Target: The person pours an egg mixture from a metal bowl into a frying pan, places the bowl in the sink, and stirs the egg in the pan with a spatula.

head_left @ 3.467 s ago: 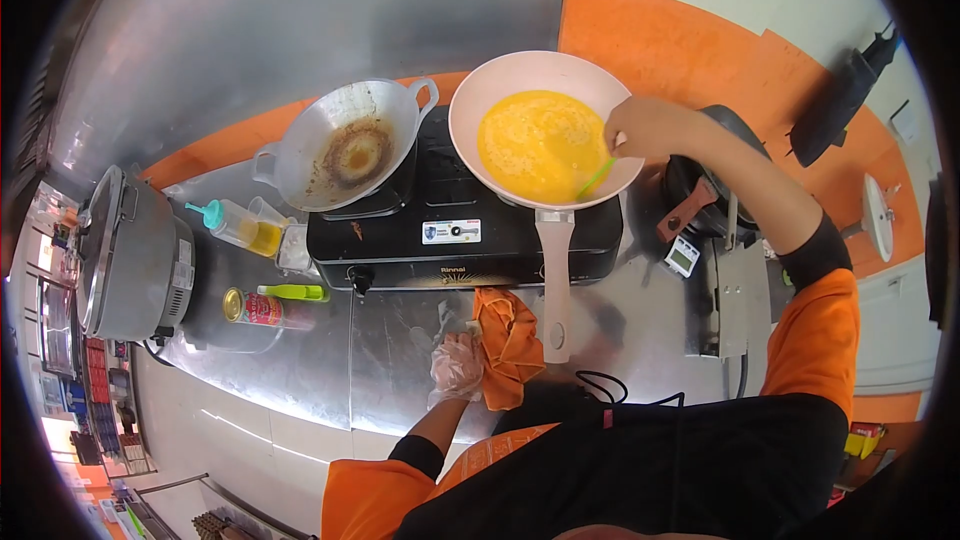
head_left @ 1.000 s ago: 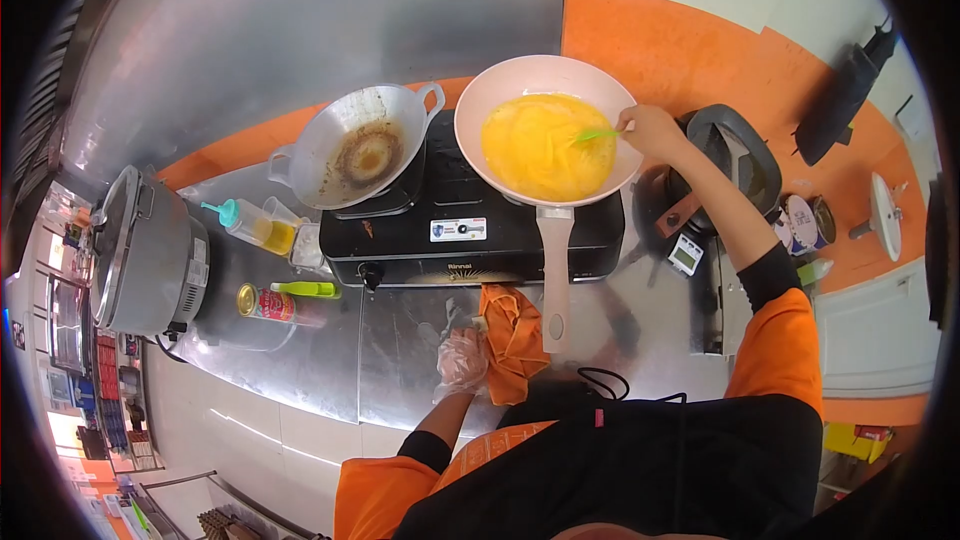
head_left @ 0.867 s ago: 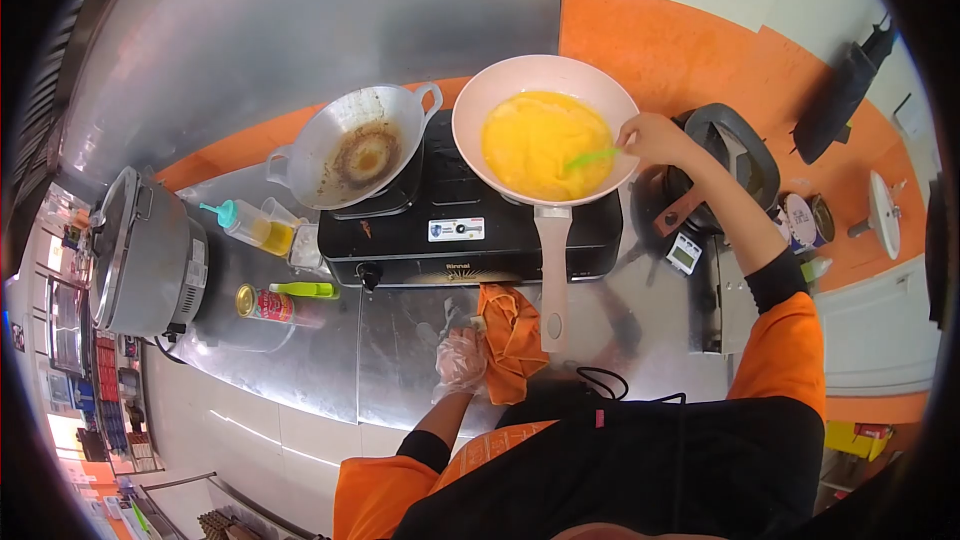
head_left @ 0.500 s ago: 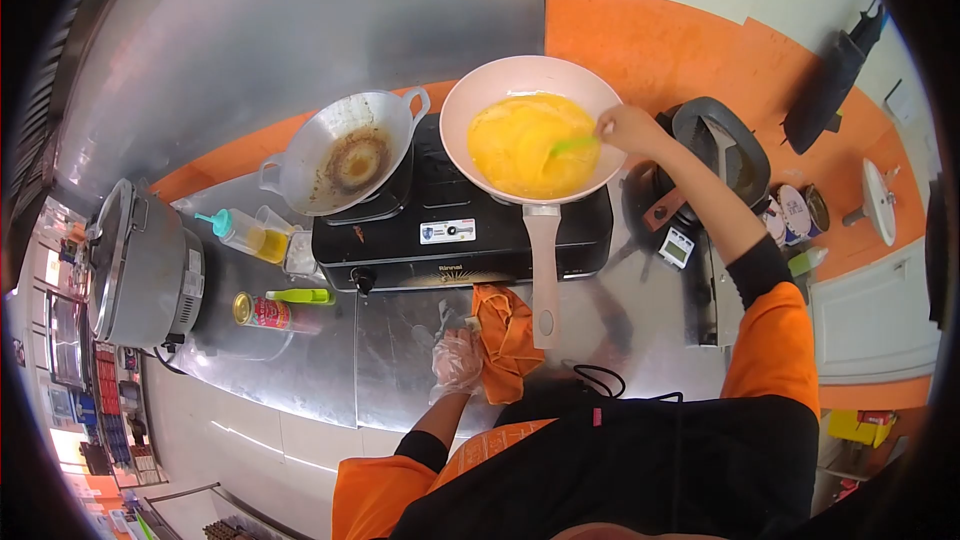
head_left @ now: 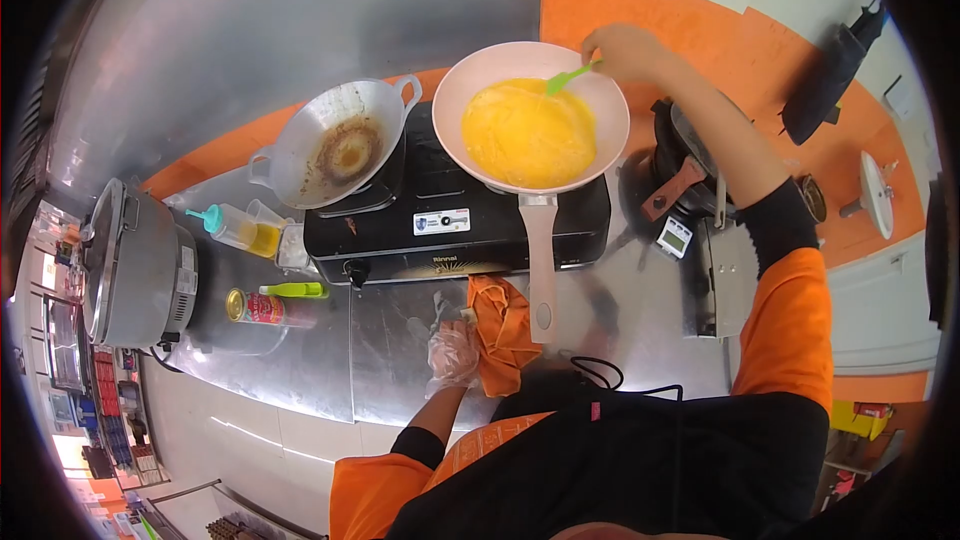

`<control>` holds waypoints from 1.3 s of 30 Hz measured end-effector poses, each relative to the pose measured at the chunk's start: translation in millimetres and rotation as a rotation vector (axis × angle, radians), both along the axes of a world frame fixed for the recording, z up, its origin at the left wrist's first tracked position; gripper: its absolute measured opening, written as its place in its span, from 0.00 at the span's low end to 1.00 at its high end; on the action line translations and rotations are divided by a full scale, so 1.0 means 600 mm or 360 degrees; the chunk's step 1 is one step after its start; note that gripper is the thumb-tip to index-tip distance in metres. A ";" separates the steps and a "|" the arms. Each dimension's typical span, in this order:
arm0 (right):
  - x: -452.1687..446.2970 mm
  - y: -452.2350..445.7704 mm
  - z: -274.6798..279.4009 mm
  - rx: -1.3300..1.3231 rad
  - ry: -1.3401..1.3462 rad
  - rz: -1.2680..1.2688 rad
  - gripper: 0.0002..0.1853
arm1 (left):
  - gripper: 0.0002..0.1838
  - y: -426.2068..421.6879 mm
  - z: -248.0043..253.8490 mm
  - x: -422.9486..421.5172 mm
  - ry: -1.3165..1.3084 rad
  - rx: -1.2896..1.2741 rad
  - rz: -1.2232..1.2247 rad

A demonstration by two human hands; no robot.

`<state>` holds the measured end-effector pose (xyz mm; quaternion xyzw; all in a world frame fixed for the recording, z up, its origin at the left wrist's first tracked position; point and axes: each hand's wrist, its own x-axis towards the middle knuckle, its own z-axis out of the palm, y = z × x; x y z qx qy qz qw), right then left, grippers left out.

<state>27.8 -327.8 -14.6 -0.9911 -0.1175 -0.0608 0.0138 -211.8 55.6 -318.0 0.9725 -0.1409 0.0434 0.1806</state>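
At the left, a grey cooker (head_left: 140, 270) and a teal-capped squeeze bottle (head_left: 240, 228) are on the metal table (head_left: 650, 340), and a two-handled wok (head_left: 345, 105) sits on the black Rinnai stove (head_left: 430, 250). The gloved left hand (head_left: 452, 352) touches an orange cloth (head_left: 503, 335); I cannot tell whether it grips it. Farther right, a pale-pink frying pan (head_left: 500, 62) on the stove holds a yellow mixture (head_left: 530, 135), and the right hand (head_left: 625, 52) pinches a green spatula (head_left: 568, 78), its blade at the mixture's far edge.
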 end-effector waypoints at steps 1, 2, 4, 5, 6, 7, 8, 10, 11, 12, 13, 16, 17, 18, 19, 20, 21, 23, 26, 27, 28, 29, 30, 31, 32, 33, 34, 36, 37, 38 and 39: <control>-0.001 -0.004 0.020 -0.0078 0.0033 -0.0005 0.08 | 0.11 -0.001 0.002 0.001 0.0000 0.0014 0.0002; -0.001 -0.007 0.032 -0.0156 0.0066 -0.0009 0.09 | 0.12 0.000 0.003 0.001 -0.0001 0.0029 0.0004; 0.003 -0.010 0.039 -0.0281 0.0189 0.0016 0.08 | 0.11 -0.001 0.004 0.001 0.0027 0.0018 0.0016; 0.004 -0.014 0.040 -0.0344 0.0251 0.0026 0.08 | 0.11 -0.001 0.004 0.001 0.0040 0.0013 0.0020; 0.008 -0.020 0.029 -0.0403 0.0185 0.0099 0.08 | 0.11 0.000 0.003 0.000 0.0024 0.0033 0.0006; 0.014 -0.027 0.010 -0.0462 0.0119 0.0173 0.07 | 0.11 0.001 0.000 0.000 0.0006 0.0053 -0.0008; 0.014 -0.025 0.006 -0.0522 0.0051 0.0247 0.07 | 0.11 0.000 0.003 0.002 -0.0012 0.0072 -0.0022; 0.023 -0.019 0.004 -0.0727 0.0105 0.0067 0.06 | 0.11 -0.001 0.010 0.000 -0.0006 0.0057 -0.0022; 0.030 -0.014 0.001 -0.0827 0.0133 -0.0021 0.05 | 0.11 -0.002 0.014 0.001 -0.0002 0.0051 -0.0019; 0.029 -0.005 0.009 -0.0875 0.0189 -0.0094 0.05 | 0.11 -0.002 0.013 0.001 0.0005 0.0047 -0.0011; 0.024 0.005 0.023 -0.0924 0.0248 -0.0164 0.05 | 0.11 -0.001 0.012 0.001 0.0016 0.0043 -0.0002; 0.016 0.012 0.013 -0.0885 0.0235 -0.0201 0.05 | 0.11 0.001 0.006 0.000 -0.0020 0.0039 -0.0012; 0.018 0.012 0.004 -0.0843 0.0196 -0.0186 0.05 | 0.11 0.002 0.004 0.001 -0.0047 0.0037 -0.0022; 0.026 0.012 -0.014 -0.0815 0.0130 -0.0123 0.05 | 0.11 0.003 0.005 0.001 -0.0015 0.0049 -0.0003; 0.037 0.012 -0.039 -0.0789 0.0064 -0.0063 0.05 | 0.11 0.002 0.006 0.001 0.0016 0.0061 0.0013; 0.044 0.008 -0.063 -0.0762 -0.0001 -0.0010 0.05 | 0.11 -0.001 0.007 0.001 0.0046 0.0072 0.0021; 0.049 0.019 -0.082 -0.0708 -0.0038 0.0012 0.05 | 0.11 -0.002 0.007 0.001 0.0048 0.0055 0.0016; 0.065 0.045 -0.093 -0.0676 -0.0110 0.0062 0.05 | 0.11 -0.001 0.007 0.002 0.0040 0.0032 0.0007; 0.072 0.069 -0.083 -0.0729 -0.0225 0.0145 0.05 | 0.11 -0.001 0.007 0.002 -0.0069 0.0011 -0.0028; 0.076 0.066 -0.073 -0.0744 -0.0285 0.0163 0.05 | 0.11 -0.001 0.007 0.002 -0.0050 0.0001 -0.0009; 0.080 0.064 -0.062 -0.0762 -0.0343 0.0186 0.05 | 0.11 -0.002 0.006 0.001 -0.0028 -0.0013 0.0013; 0.079 0.061 -0.045 -0.0777 -0.0306 0.0136 0.05 | 0.11 -0.003 0.005 0.000 -0.0005 -0.0029 0.0038; 0.076 0.052 -0.026 -0.0793 -0.0269 0.0085 0.05 | 0.11 -0.004 0.006 0.000 0.0012 -0.0025 0.0039; 0.073 0.044 -0.016 -0.0810 -0.0231 0.0032 0.05 | 0.11 -0.003 0.010 0.000 0.0029 -0.0020 0.0036; 0.078 0.024 -0.024 -0.0907 -0.0262 0.0093 0.05 | 0.11 -0.003 0.011 0.001 0.0042 -0.0015 0.0030; 0.082 0.002 -0.034 -0.1003 -0.0294 0.0151 0.05 | 0.11 -0.002 0.008 0.001 0.0023 -0.0033 0.0025; 0.089 -0.016 -0.045 -0.1097 -0.0329 0.0207 0.06 | 0.11 -0.001 0.003 0.002 0.0002 -0.0049 0.0019; 0.072 -0.014 -0.044 -0.1230 -0.0199 0.0114 0.07 | 0.10 0.001 -0.003 0.003 -0.0006 -0.0029 0.0005; 0.062 -0.011 -0.046 -0.1294 -0.0133 0.0069 0.07 | 0.10 0.003 -0.005 0.003 0.0011 0.0008 -0.0001; 0.049 -0.003 -0.041 -0.1284 -0.0028 0.0025 0.07 | 0.11 0.004 -0.006 0.002 0.0034 0.0044 -0.0006; 0.033 0.008 -0.030 -0.1273 0.0082 -0.0018 0.06 | 0.11 0.002 0.000 0.002 0.0022 0.0035 0.0008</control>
